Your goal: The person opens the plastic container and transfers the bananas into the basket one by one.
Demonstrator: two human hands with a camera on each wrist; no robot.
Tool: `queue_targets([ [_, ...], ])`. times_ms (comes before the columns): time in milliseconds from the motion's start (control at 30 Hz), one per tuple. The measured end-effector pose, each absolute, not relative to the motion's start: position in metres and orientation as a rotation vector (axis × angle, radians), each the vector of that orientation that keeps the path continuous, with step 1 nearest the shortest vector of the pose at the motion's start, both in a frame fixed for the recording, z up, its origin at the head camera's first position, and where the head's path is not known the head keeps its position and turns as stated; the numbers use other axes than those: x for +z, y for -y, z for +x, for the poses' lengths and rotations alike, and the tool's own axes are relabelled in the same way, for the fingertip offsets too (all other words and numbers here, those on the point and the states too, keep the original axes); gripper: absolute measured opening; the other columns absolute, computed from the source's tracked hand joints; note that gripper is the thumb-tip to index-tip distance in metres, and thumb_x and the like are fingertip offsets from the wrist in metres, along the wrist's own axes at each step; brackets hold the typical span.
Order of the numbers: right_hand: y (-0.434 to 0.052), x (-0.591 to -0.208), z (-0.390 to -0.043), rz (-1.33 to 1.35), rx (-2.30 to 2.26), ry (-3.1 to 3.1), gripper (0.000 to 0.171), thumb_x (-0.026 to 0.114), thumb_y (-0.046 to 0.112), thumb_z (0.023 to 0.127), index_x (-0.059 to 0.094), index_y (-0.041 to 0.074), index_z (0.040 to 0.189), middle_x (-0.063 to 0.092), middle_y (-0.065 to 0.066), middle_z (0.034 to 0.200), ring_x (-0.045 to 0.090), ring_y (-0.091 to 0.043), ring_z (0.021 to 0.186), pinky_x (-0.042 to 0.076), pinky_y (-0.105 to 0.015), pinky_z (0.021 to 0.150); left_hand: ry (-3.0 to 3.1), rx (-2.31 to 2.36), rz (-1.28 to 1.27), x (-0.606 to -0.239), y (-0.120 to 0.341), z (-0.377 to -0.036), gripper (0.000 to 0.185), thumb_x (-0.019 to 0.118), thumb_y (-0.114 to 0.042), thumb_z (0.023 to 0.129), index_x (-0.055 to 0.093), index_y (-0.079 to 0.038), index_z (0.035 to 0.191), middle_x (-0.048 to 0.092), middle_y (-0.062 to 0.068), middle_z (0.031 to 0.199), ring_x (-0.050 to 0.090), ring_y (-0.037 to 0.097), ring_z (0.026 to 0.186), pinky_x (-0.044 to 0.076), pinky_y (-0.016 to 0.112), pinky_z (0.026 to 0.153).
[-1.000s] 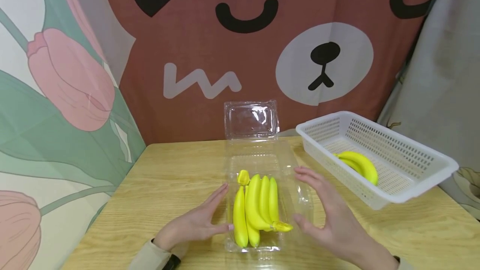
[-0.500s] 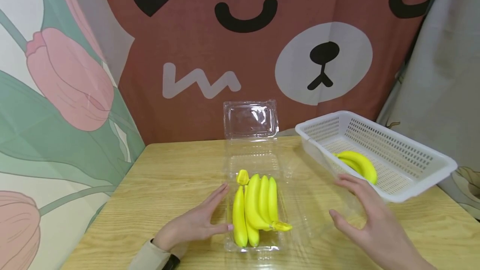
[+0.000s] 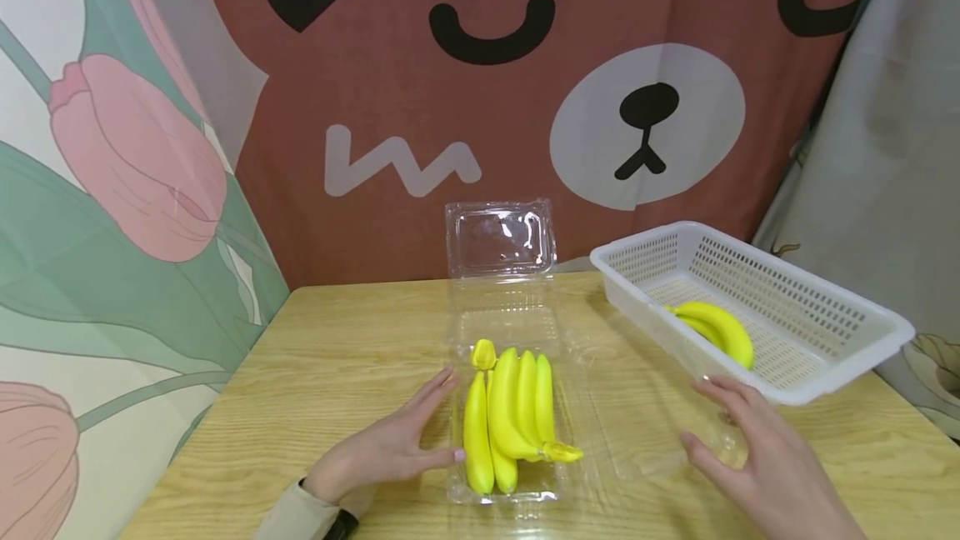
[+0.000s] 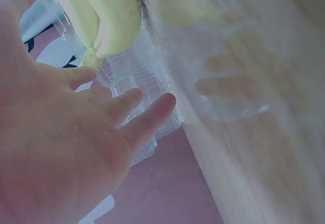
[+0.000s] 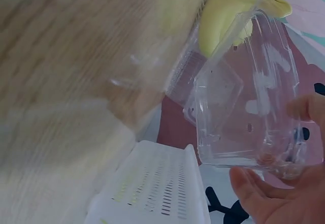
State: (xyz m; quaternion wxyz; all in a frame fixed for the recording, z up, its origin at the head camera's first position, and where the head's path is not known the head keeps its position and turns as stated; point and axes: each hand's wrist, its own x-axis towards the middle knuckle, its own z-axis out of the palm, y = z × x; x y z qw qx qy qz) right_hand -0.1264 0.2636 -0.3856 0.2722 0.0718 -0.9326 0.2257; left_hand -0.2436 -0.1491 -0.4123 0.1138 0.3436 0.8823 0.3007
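A bunch of yellow bananas lies in a clear plastic clamshell box whose lid stands open at the back. My left hand lies flat on the wooden table with straight fingers against the box's left side; the left wrist view shows the fingers touching the ribbed plastic. My right hand grips a second clear plastic tray between thumb and fingers, right of the box. The right wrist view shows this tray empty and held at its edge.
A white perforated basket sits at the right of the table, close behind my right hand, with more bananas inside. Printed curtains hang behind and to the left. The table's left edge runs diagonally.
My right hand has moved from the box's right side toward the basket, carrying the clear tray away from the box. The left hand and bananas stayed put.
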Motion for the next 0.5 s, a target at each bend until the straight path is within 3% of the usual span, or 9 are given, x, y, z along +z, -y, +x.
queue_targets([
  [200, -0.274, -0.397, -0.126, 0.096, 0.572, 2.737, 0.066, 0.075, 0.038, 0.086, 0.054, -0.001, 0.135, 0.049, -0.028, 0.136, 0.050, -0.051, 0.115, 0.041, -0.070, 0.085, -2.603, 0.868, 1.000, -0.413, 0.149, -0.243, 0.096, 0.061, -0.061, 0.090, 0.009, -0.020, 0.160, 0.000, -0.001, 0.165, 0.012, 0.025, 0.147, 0.024, 0.053, 0.114],
  [500, -0.278, -0.410, -0.127, 0.103, 0.584, 2.872, 0.065, 0.074, 0.036, 0.087, 0.052, -0.001, 0.136, 0.053, -0.030, 0.132, 0.051, -0.052, 0.116, 0.042, -0.067, 0.089, -2.593, 0.879, 1.007, -0.414, 0.149, -0.244, 0.095, 0.061, -0.059, 0.090, 0.009, -0.021, 0.160, 0.000, 0.001, 0.165, 0.012, 0.025, 0.147, 0.024, 0.053, 0.114],
])
